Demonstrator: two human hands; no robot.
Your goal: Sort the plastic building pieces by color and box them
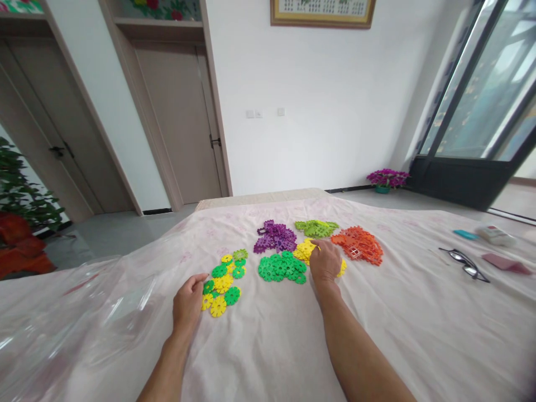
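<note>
My left hand (188, 302) rests on the cloth at the left edge of a mixed group of green and yellow plastic snowflake discs (223, 283). Its fingers are curled together, and what they may hold is hidden. Over the pile of yellow discs (303, 251) is my right hand (325, 261), back upward and fingers bent down, so their tips are mostly out of sight. Just left of it lies a pile of green discs (281, 268). Behind are purple pieces (275, 237) and light green pieces (316, 228); orange-red pieces (359, 244) lie to the right.
A pale patterned cloth (268, 346) covers the work surface. Clear plastic packaging (96, 312) spreads over its left side. On the right are eyeglasses (465, 263), a pink cloth (506, 263), a blue item (465, 234) and a white packet (496, 235).
</note>
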